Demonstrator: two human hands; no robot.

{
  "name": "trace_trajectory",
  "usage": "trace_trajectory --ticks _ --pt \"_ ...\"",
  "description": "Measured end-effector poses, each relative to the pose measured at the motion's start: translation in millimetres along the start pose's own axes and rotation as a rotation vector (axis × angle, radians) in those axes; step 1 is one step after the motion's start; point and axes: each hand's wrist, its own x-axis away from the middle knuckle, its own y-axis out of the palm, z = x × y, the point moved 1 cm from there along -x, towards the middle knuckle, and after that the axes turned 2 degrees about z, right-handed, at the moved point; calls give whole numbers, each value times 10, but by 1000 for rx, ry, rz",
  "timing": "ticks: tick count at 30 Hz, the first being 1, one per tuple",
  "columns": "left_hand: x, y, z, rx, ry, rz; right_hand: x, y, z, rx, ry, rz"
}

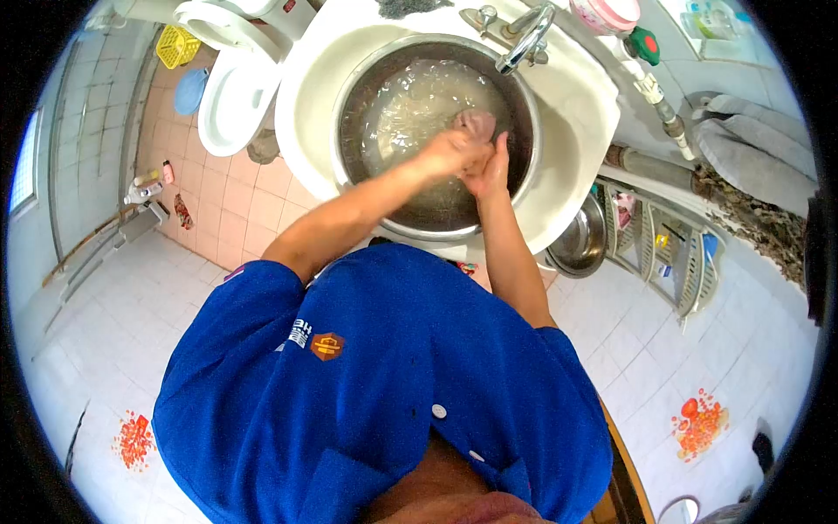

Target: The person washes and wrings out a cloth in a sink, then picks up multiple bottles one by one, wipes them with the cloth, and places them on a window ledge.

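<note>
The person's left hand (449,153) and right hand (489,170) meet over a steel basin (349,131) of water in the sink (576,113). It looks like a washing step; next would be rubbing and rinsing. Both hands' fingers pinch a pale lump (478,122), just beyond the fingertips, under the tap (526,39).

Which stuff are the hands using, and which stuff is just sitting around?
In use:
left hand
right hand
pinkish lump they hold
metal basin of water
white sink

Just lying about:
tap
small metal bowl
toilet
yellow basket
storage rack
</note>
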Motion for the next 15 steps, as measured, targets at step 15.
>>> trace_trajectory --ticks 15 --pt "-416 -625 -296 113 -341 255 210 509 -163 264 -30 283"
